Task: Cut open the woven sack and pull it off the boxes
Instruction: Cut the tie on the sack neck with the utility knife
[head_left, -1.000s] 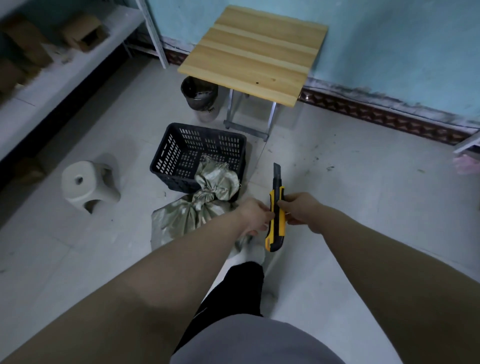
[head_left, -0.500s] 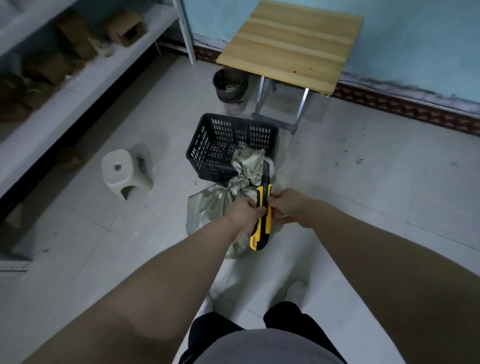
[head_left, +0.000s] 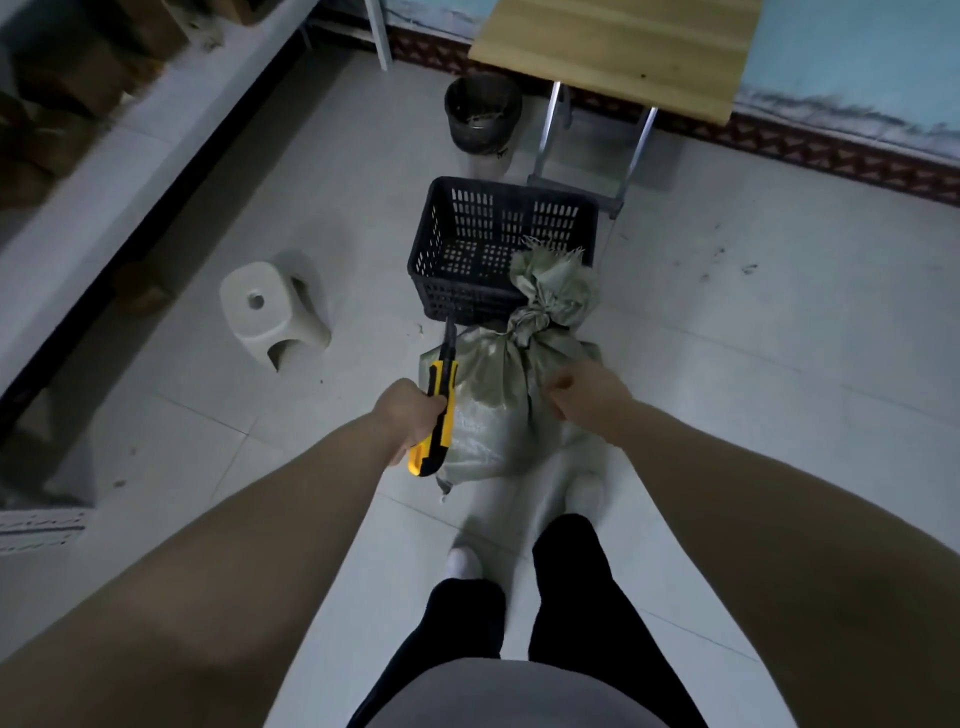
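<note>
A grey-green woven sack (head_left: 493, 410) lies on the tiled floor, its neck tied in a knot and its frayed top leaning on the crate. The boxes inside it are hidden. My left hand (head_left: 408, 415) grips a yellow and black utility knife (head_left: 440, 415) at the sack's left side, blade pointing away from me. My right hand (head_left: 584, 392) hovers over the sack's right side with fingers curled downward; I cannot tell whether it touches the fabric.
A black slotted plastic crate (head_left: 467, 296) stands just behind the sack. A small pale stool (head_left: 270, 312) is to the left, a dark bin (head_left: 483, 114) and a folding wooden table (head_left: 618, 47) behind. White shelving (head_left: 104, 156) runs along the left. My feet are below the sack.
My right hand has let go of the knife and moved right, over the sack. The knife stays in my left hand, now left of the sack. The view has come closer.
</note>
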